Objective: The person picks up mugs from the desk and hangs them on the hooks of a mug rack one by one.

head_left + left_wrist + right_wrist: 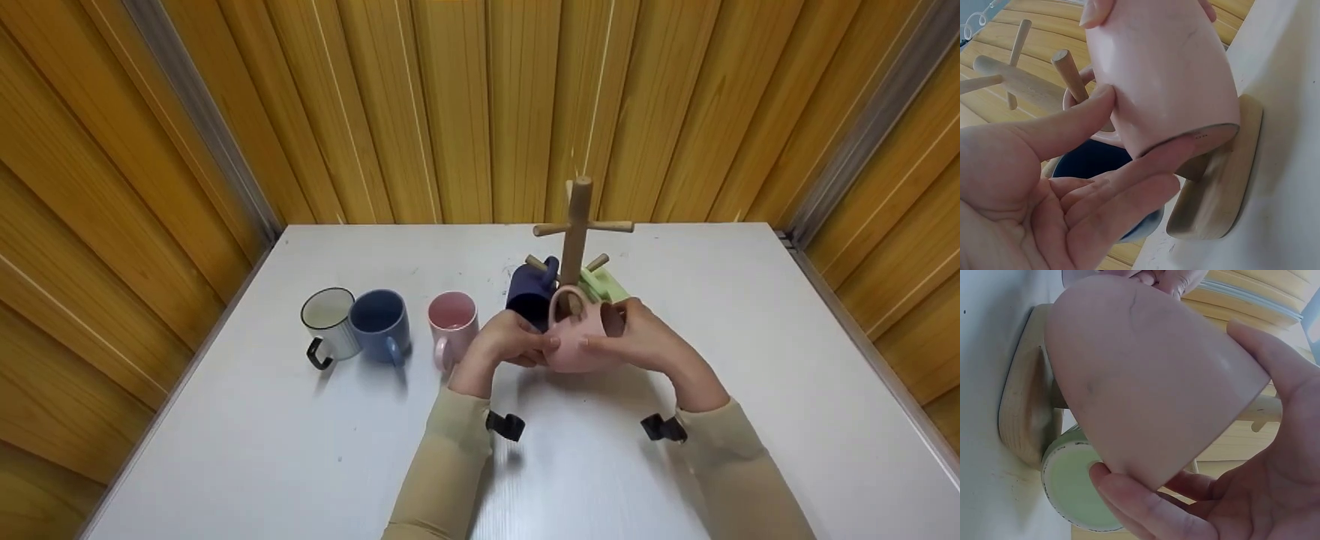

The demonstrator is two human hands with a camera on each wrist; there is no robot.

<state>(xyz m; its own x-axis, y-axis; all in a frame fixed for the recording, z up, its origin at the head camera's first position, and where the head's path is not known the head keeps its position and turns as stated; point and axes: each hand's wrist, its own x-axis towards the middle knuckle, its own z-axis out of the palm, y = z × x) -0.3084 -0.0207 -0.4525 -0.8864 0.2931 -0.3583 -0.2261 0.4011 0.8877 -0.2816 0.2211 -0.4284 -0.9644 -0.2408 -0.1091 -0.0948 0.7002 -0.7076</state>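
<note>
Both hands hold a pink mug tipped on its side in front of a wooden mug tree, handle upward. My left hand grips it at the base end, thumb on its side and fingers under the bottom. The right hand pinches the rim end, thumb and fingers on opposite sides. A lower peg lines up with the handle loop in the left wrist view; I cannot tell whether it passes through. A dark blue mug hangs at the tree's left, a light green mug at its right.
Left of the tree, a white mug with a black handle, a blue mug and another pink mug stand upright on the white table. Upper pegs jut out above the held mug. Wood-patterned walls enclose the table.
</note>
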